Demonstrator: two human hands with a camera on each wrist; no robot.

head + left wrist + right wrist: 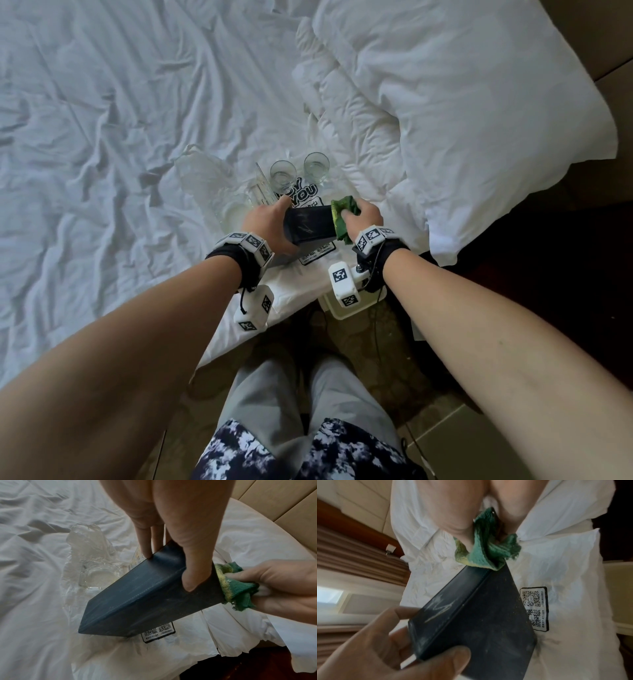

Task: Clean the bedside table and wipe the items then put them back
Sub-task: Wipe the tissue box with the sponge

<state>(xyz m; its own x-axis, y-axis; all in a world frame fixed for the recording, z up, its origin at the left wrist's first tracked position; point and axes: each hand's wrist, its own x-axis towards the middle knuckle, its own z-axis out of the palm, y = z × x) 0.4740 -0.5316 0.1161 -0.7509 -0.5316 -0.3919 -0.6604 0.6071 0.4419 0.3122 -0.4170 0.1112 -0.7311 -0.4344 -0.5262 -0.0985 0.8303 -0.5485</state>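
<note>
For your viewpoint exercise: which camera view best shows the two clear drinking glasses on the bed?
The head view: both clear drinking glasses stand upright on the white sheet. Neither wrist view shows them clearly.

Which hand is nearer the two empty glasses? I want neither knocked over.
Left. The left hand holds the dark box just below the glasses; the right hand, gripping the green cloth, sits farther right.

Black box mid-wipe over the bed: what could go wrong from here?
1. The left hand holds the black box by one end only, thumb on one face and fingers on the other; a push from the green cloth in the right hand could twist it loose.
2. Two glasses stand on the soft sheet just beyond the box; a slip could tip them.
3. Dust on the box may fall on the sheet.
</note>
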